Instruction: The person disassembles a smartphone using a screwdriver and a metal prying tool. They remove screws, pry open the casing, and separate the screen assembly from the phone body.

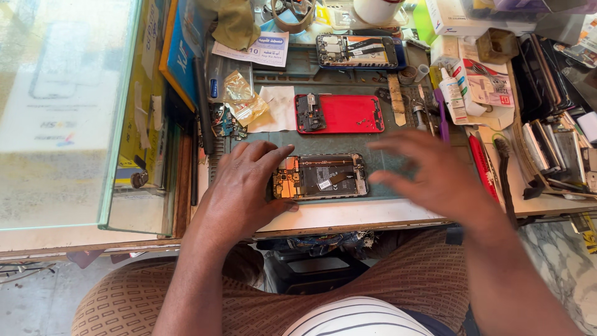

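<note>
Opened phone [320, 177] lies centre frame on the green work mat [379, 155], long axis left to right. Left hand [239, 186] rests flat, fingers spread, touching its left end, so it is nearer. Right hand [432, 171] hovers blurred just right of it, fingers loose, gripping nothing. Red back cover [342, 114] sits above, apart. Cluttered bench; glass counter [68, 112] at left; brush [505, 168] and bottle [453, 93] at right.
</note>
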